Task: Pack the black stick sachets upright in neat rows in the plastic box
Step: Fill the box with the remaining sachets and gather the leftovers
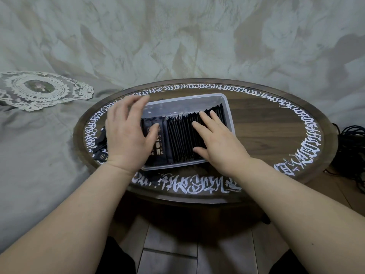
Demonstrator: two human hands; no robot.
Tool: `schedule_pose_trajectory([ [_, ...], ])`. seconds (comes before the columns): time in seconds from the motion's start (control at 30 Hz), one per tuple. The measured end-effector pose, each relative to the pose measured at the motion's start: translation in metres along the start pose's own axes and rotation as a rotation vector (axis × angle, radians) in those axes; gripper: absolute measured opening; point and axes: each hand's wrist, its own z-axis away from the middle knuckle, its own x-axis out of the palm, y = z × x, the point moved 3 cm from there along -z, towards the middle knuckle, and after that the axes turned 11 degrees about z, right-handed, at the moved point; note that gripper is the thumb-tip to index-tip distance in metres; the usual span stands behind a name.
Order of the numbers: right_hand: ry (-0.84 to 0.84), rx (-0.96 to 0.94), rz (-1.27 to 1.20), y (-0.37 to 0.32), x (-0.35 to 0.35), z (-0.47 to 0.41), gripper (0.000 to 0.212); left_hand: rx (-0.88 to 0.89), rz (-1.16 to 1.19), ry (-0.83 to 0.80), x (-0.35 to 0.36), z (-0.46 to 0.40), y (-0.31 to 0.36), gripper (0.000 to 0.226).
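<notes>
Behind left hand (128,133), sachets (100,147) half-hidden

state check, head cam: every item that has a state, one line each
plastic box: open, no lid, partly filled; far side mostly bare
row of sachets: upright on edge, packed along the near side
sachet at the row's left end: face showing, leaning
loose sachets: outside the box, lying on the table
left hand: open, thumb on the leaning sachet
right hand: open, fingers flat on the row's tops
</notes>
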Motion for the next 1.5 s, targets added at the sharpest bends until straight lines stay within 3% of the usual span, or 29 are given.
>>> schedule_pose_trajectory([
  [0.13, -0.035, -0.015, 0.031, -0.003, -0.002, -0.003, 0.072, -0.336, -0.025, -0.189, 0.010, 0.013, -0.014, 0.092],
  [0.27, -0.104, -0.040, 0.102, -0.007, -0.001, -0.007, 0.086, -0.369, 0.092, -0.299, 0.024, 0.022, -0.008, 0.109],
  [0.4, -0.109, -0.041, 0.107, -0.007, -0.001, -0.007, 0.086, -0.371, 0.052, -0.317, 0.026, 0.022, -0.007, 0.116],
  [0.67, 0.099, -0.077, 0.198, -0.019, -0.018, -0.031, 0.085, -0.335, -0.025, -0.276, 0.025, 0.020, -0.009, 0.111],
  [0.87, 0.071, -0.017, 0.323, -0.011, -0.006, -0.043, 0.090, -0.303, 0.011, -0.243, 0.022, 0.021, -0.012, 0.092],
  [1.27, 0.104, 0.025, 0.363, -0.015, -0.001, -0.048, 0.083, -0.309, -0.022, -0.247, 0.022, 0.020, -0.012, 0.088],
  [1.5, 0.113, 0.087, 0.493, -0.001, -0.014, -0.043, 0.090, -0.305, -0.031, -0.244, 0.023, 0.021, -0.011, 0.091],
])
